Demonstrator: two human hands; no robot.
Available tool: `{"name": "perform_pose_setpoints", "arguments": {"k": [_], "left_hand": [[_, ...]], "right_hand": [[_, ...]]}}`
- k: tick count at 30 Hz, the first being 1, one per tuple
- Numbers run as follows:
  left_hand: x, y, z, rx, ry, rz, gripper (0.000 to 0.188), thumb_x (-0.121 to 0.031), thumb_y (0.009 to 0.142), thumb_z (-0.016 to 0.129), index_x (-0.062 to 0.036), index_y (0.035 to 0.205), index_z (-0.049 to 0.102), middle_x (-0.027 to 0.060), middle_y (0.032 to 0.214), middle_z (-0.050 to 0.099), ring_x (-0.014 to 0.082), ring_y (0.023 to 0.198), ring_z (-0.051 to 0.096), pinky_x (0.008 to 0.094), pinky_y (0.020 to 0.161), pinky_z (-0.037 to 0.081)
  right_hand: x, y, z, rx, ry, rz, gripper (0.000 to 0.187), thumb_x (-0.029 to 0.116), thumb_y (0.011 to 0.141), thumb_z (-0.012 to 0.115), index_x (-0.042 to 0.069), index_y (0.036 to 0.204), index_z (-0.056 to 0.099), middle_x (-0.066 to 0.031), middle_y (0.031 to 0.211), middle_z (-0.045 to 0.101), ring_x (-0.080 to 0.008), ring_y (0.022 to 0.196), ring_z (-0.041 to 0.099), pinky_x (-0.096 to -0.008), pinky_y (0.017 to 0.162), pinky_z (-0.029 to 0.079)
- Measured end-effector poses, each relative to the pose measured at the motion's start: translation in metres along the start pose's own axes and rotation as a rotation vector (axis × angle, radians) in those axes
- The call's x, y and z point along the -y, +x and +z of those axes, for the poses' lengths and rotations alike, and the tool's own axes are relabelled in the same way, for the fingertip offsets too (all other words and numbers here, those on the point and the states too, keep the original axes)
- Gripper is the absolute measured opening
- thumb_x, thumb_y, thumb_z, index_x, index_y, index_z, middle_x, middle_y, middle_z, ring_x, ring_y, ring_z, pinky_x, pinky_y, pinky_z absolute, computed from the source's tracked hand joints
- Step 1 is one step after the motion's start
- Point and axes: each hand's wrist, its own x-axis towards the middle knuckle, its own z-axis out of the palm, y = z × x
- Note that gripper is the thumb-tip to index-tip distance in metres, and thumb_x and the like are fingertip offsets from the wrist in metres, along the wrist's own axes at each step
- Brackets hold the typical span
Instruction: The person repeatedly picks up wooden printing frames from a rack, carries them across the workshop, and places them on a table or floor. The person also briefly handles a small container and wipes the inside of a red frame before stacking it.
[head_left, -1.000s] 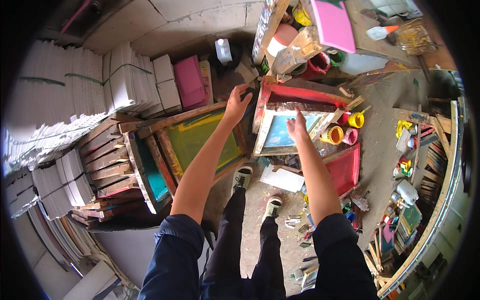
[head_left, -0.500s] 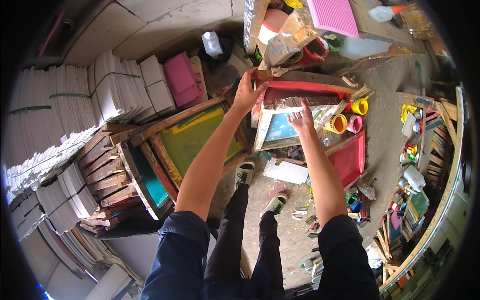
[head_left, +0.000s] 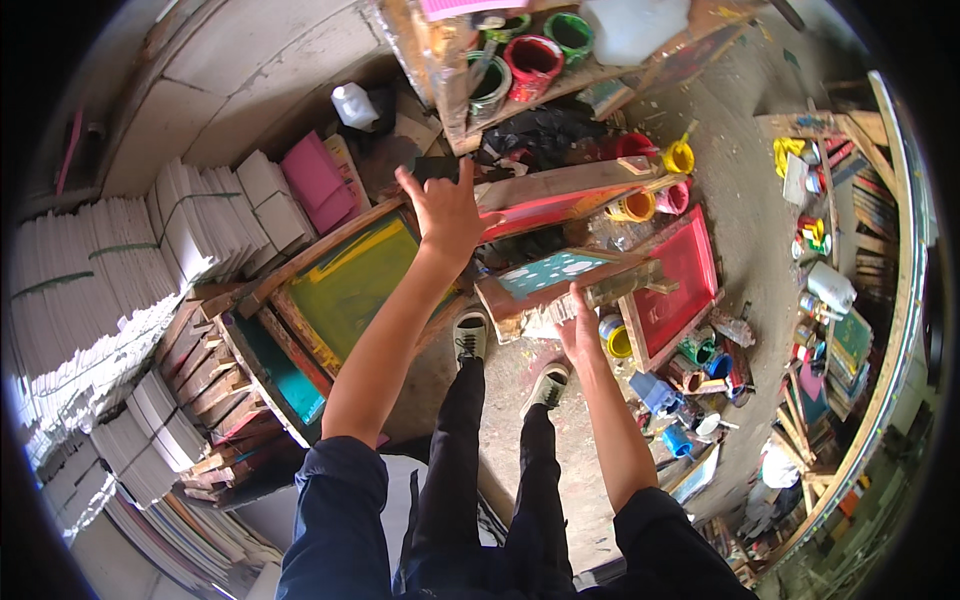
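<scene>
My left hand (head_left: 447,215) reaches over the far end of a red screen-printing frame (head_left: 545,200), its fingers spread and its thumb pointing to the frame. A small dark flat piece (head_left: 437,169) shows just beyond the fingers; whether they touch it I cannot tell. My right hand (head_left: 580,335) grips the near edge of a wooden screen-printing frame (head_left: 550,273) with white-dotted blue mesh. That frame stands tilted, its worn wooden edge towards me. Right of it leans another frame with red mesh (head_left: 672,285).
A yellow-green screen frame (head_left: 350,285) leans at left, before bundled white sheet stacks (head_left: 200,215). Paint pots, one red (head_left: 533,67), crowd the wooden shelf (head_left: 625,75) at the far side. Orange (head_left: 632,207) and yellow tubs (head_left: 617,337) stand near the frames. Clutter covers the right floor.
The dotted frame has come nearer and tipped, with my right hand lower at its near edge. My left hand has left the yellow-brown block by the shelf and moved left and nearer.
</scene>
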Motion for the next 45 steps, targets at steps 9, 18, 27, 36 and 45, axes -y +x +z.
{"name": "perform_pose_setpoints", "arguments": {"k": [9,18,27,36,45], "left_hand": [[-0.08,0.0,0.016,0.086,-0.441,0.377,0.055,-0.037,0.067,0.066,-0.0061,0.107,0.046,0.0158,0.091,0.059,0.0336,0.088,0.057,0.0438,0.075,0.045],[-0.104,-0.096,-0.042,0.033,-0.398,0.518,0.043,-0.025,0.067,0.065,-0.0035,0.099,0.047,0.018,0.074,0.06,0.0355,0.068,0.059,0.044,0.058,0.048],[-0.103,-0.26,-0.208,-0.069,-0.467,0.599,0.05,-0.031,0.067,0.069,-0.0003,0.102,0.051,0.0212,0.071,0.06,0.0356,0.066,0.06,0.0404,0.057,0.049],[-0.289,-0.481,-0.249,-0.182,-0.422,0.825,0.051,-0.036,0.068,0.066,0.0002,0.101,0.051,0.0237,0.074,0.06,0.039,0.072,0.058,0.046,0.064,0.045],[-0.519,-0.703,-0.266,-0.103,-0.503,1.385,0.051,-0.039,0.069,0.066,-0.0021,0.101,0.051,0.0228,0.073,0.059,0.0405,0.07,0.057,0.0478,0.06,0.045]], "right_hand": [[-0.014,-0.038,-0.029,-0.076,-0.124,-0.356,0.087,0.036,0.063,0.075,0.003,0.128,0.028,-0.0122,0.128,0.034,-0.0234,0.118,0.033,-0.0377,0.096,0.026],[-0.024,-0.2,-0.079,-0.318,-0.409,-0.61,0.05,0.022,0.069,0.07,0.0,0.107,0.045,-0.0148,0.099,0.055,-0.0232,0.093,0.053,-0.0325,0.081,0.039],[-0.044,-0.428,-0.208,-0.482,-0.316,-0.657,0.045,0.017,0.064,0.07,0.001,0.101,0.05,-0.0096,0.079,0.06,-0.0155,0.071,0.059,-0.029,0.062,0.047],[-0.097,-0.634,-0.418,-0.828,-0.341,-0.813,0.065,0.028,0.062,0.07,-0.006,0.112,0.044,-0.0227,0.088,0.061,-0.0316,0.084,0.061,-0.0359,0.073,0.047],[-0.217,-0.787,-0.616,-1.273,-0.267,-0.836,0.062,0.025,0.06,0.068,-0.007,0.107,0.044,-0.0259,0.081,0.059,-0.0346,0.078,0.061,-0.0379,0.069,0.049]]}}
